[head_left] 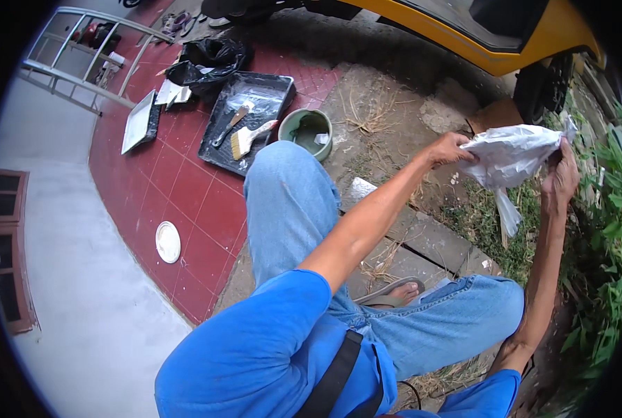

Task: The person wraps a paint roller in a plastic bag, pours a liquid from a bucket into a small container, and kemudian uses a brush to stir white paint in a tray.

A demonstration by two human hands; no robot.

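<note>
A crumpled whitish plastic bag (511, 152) is stretched between my two hands, out to the right above the weedy ground. My left hand (451, 150) pinches its left end. At the other end my right hand (563, 173) grips the bag near its upper right corner, fingers pointing up. A thin loose strip of the plastic hangs down between the hands. Whatever the bag may contain cannot be made out.
Beyond my left knee lie a black paint tray (217, 143) with brushes (251, 138) and a green bucket (288, 125). A black bag (210, 63), metal ladder (81, 73) and white lid (168, 242) are further left. A yellow vehicle (478, 54) stands ahead; plants (614, 209) edge the right.
</note>
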